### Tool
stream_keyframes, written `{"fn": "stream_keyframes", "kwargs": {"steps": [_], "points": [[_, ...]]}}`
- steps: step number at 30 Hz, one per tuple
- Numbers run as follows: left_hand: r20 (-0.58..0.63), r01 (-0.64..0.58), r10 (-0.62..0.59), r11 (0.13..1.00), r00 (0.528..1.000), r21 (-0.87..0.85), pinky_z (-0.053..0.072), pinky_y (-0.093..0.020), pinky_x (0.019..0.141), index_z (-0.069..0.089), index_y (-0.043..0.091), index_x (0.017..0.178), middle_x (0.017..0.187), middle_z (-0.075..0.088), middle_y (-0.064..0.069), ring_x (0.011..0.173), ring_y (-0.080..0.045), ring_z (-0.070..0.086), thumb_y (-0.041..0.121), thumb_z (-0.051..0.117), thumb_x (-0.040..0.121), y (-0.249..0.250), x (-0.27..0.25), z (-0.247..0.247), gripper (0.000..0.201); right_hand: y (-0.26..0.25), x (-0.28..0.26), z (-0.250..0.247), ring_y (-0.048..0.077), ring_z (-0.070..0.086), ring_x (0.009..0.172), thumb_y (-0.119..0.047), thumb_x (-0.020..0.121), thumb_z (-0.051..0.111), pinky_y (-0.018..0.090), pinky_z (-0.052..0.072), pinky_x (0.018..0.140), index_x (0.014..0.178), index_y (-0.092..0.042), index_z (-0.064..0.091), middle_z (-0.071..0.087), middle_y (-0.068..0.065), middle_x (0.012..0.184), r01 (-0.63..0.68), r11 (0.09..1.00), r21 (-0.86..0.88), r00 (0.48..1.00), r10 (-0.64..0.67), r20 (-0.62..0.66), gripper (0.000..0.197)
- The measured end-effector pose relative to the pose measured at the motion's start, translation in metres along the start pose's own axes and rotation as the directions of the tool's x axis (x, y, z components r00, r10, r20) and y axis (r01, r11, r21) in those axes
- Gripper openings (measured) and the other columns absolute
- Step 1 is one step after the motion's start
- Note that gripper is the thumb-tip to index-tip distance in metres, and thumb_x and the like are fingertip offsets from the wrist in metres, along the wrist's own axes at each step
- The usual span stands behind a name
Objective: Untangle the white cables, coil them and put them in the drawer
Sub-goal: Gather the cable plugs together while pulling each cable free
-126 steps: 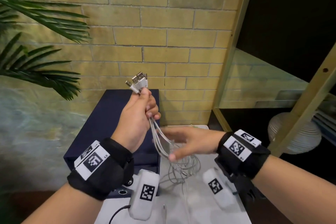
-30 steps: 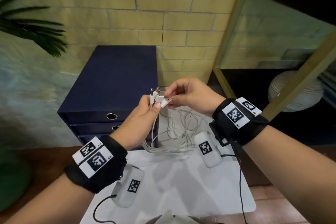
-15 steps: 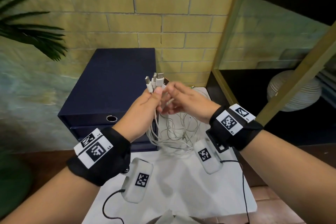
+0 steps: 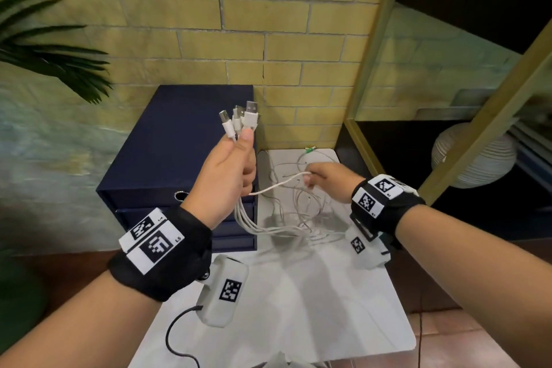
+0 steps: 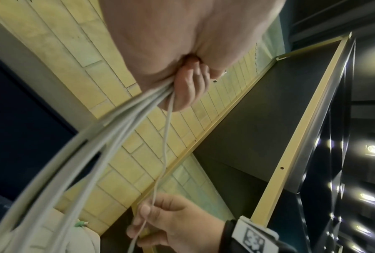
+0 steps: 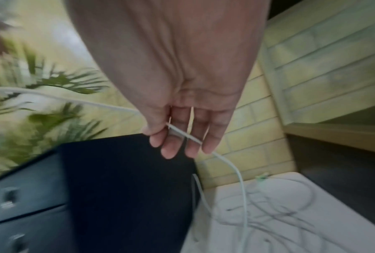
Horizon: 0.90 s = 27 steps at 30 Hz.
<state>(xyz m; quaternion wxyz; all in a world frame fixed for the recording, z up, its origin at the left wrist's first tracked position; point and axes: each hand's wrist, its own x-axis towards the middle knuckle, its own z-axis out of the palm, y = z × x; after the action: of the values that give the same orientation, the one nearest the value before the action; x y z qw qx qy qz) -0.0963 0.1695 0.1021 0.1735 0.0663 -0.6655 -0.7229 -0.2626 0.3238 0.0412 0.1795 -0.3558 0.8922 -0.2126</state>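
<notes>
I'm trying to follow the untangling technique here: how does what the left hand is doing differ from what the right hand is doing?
The left hand grips a whole bundle of white cables just below their USB plugs, raised upright; the right hand pinches only a single cable, lower down over the white table. The left hand's fingers are curled tight; the right hand's fingers are looser, the cable running between them. Both hold the same tangle.

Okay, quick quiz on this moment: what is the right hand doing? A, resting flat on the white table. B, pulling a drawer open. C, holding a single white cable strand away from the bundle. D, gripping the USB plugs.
C: the right hand holds one white cable strand that runs from the left hand, which grips the bundle with the USB plugs sticking up.
</notes>
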Motion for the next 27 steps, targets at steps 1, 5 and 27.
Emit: {"fn": "stream_keyframes", "kwargs": {"steps": [1,5,27], "points": [[0.002,-0.001,0.001,1.0,1.0,0.001,0.012,-0.021,0.04,0.027,0.021,0.07,0.054,0.023,0.01,0.045,-0.006,0.016,0.037,0.033,0.101,0.001,-0.001,-0.002,0.035,0.011,0.005,-0.006,0.025,0.055,0.076,-0.018,0.097,0.043,0.024,0.038,0.063,0.093,-0.008,0.063,0.059,0.004,0.082,-0.073,0.997,-0.016,0.996,0.072,-0.055,0.023],[-0.034,0.001,-0.001,1.0,0.999,0.002,0.014,-0.019,0.037,0.028,0.021,0.07,0.055,0.022,0.008,0.044,-0.006,0.015,0.039,0.032,0.101,0.006,-0.004,-0.01,0.036,0.04,0.018,-0.041,0.032,0.053,0.109,-0.02,0.098,0.041,0.031,0.04,0.085,0.102,-0.012,0.067,0.056,0.014,0.122,-0.31,0.933,-0.181,0.948,0.288,-0.138,0.027],[-0.115,0.076,-0.069,0.995,0.991,0.057,0.016,-0.019,0.038,0.036,0.022,0.073,0.061,0.025,0.005,0.048,-0.008,0.017,0.044,0.036,0.099,0.005,-0.005,-0.012,0.034,0.016,0.016,-0.06,0.011,0.064,0.076,-0.004,0.094,0.045,0.015,0.05,0.085,0.1,-0.007,0.069,0.07,0.01,0.087,0.032,0.936,0.351,0.846,0.162,-0.509,0.025]]}}
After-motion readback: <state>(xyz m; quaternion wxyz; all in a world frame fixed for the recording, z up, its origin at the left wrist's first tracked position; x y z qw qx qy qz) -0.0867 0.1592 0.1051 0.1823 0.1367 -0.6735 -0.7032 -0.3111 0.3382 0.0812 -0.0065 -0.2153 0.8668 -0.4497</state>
